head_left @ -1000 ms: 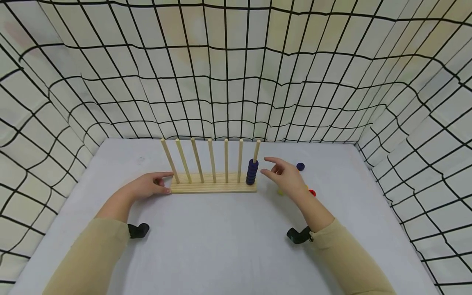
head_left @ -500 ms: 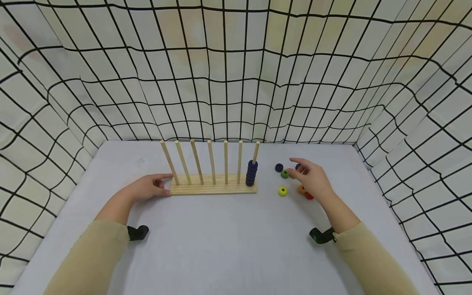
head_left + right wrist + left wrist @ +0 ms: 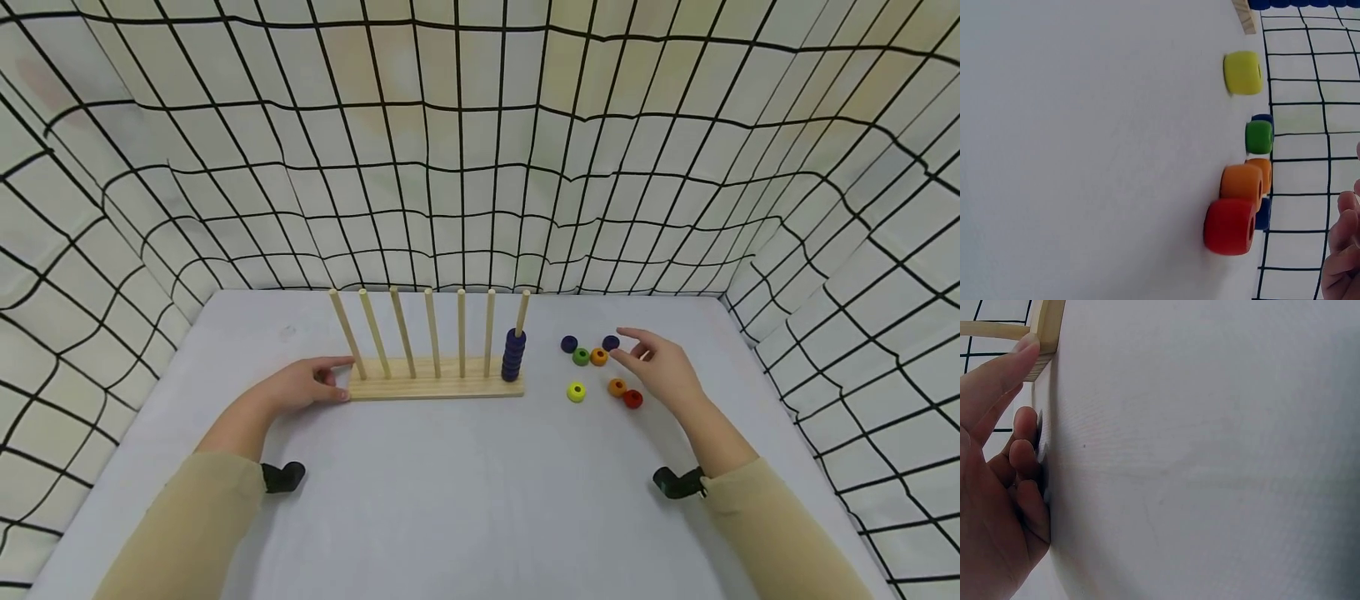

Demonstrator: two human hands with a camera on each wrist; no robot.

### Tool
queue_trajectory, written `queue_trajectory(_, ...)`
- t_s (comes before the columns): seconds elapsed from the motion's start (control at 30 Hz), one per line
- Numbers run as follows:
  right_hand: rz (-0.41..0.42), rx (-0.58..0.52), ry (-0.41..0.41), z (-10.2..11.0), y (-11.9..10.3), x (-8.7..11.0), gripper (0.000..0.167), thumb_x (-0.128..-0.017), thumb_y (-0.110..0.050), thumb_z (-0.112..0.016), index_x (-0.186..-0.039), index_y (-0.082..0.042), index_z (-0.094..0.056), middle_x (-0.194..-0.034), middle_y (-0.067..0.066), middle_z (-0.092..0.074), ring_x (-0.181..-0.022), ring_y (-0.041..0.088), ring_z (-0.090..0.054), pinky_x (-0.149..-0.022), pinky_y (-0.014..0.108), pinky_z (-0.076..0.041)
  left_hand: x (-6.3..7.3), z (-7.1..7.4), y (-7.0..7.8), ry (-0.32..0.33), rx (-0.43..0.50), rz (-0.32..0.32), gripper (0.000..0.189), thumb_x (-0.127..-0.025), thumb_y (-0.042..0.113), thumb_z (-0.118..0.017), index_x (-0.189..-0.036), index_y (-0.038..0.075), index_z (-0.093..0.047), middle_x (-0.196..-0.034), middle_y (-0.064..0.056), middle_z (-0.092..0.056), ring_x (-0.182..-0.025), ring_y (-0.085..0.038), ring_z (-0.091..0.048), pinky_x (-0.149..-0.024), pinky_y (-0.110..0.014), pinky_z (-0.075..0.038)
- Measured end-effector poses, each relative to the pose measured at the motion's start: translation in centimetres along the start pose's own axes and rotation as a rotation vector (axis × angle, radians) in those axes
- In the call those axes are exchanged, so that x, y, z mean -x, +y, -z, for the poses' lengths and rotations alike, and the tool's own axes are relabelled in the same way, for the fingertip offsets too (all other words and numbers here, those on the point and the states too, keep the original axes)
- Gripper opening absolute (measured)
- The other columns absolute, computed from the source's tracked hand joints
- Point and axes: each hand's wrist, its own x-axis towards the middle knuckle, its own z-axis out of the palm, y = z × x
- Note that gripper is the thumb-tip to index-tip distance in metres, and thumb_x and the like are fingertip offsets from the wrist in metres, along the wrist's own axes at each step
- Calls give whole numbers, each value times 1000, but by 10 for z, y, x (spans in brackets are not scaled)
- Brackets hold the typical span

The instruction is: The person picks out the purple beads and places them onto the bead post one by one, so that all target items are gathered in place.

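Note:
My left hand [image 3: 296,386] holds the left end of a wooden peg rack [image 3: 435,387], thumb at the front corner and index finger at the back. In the left wrist view the thumb [image 3: 1025,350] presses on the base's corner. Several upright pegs stand along it. Blue beads [image 3: 513,357] are stacked on the rightmost peg. My right hand [image 3: 656,367] hovers at the right, thumb and index finger apart, with nothing between them. Its fingertips are right at a loose blue bead [image 3: 611,342]. An orange bead [image 3: 598,357] sits just left of the thumb.
Other loose beads lie between rack and right hand: blue [image 3: 569,343], green [image 3: 581,357], yellow [image 3: 576,392], orange [image 3: 617,387] and red [image 3: 633,399]. Black netting [image 3: 461,167] rises behind and at both sides of the white table [image 3: 450,500].
My right hand has drawn away from the blue stack, moving right to the loose beads, which now show more fully. My left hand keeps its place on the rack.

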Motion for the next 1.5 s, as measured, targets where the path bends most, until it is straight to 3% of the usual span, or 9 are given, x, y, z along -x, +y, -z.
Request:
queue_trajectory(0.53,-67,60,-76,-4,19,-23,54,-95,-38,-67,-142,-14,-55,-98,11,-56,-87,27,-49,-66,34,-42,0,1,-4,6,-1,7,74,-87,30,-77,-149,5,-44,-92,-6,-50,-79,-20,-44,-69,-35,-36)
queue_trajectory(1.17,-143,141,-228,-12,36,-54,61,-94,-40,-67,-146,-13,-50,-106,15,-54,-93,29,-48,-73,36,-41,0,0,-4,7,-9,9,74,-87,30,-77,-149,6,-44,-93,-7,-51,-80,-21,-45,-70,-34,-36)
queue_trajectory(1.5,-124,137,-253,-13,36,-59,61,-94,-37,-67,-146,-11,-49,-108,17,-51,-95,31,-46,-75,38,-40,0,0,-4,7,-7,19,74,-87,30,-77,-149,6,-44,-93,-7,-51,-80,-21,-44,-69,-34,-36)
